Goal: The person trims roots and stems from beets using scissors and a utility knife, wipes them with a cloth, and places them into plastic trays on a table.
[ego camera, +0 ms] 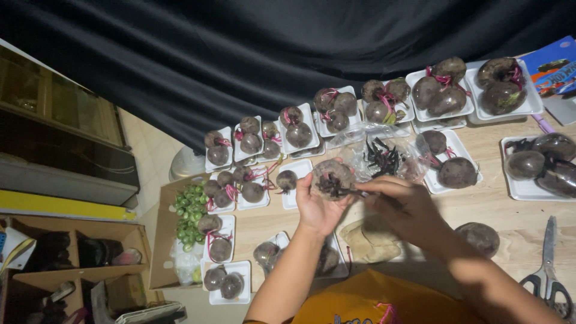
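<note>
Both hands meet above the pale wooden table (pixel 498 204): the left hand (pixel 315 207), palm up with fingers curled, cups a round, rough-skinned dark purple beetroot (pixel 332 178), while the right hand (pixel 399 201) reaches in from three o'clock, fingertips pinched at its stubby dark stem ends. At one o'clock of the beetroot lies a crinkled clear plastic bag (pixel 384 156) of dark trimmings. Shallow white foam trays (pixel 297 171) of beetroots ring it from nine to three o'clock, and grey metal scissors (pixel 547 264) lie at four o'clock.

One head-worn camera looks steeply down from close above onto the wooden table (pixel 510 210) and the person's forearms.
</note>
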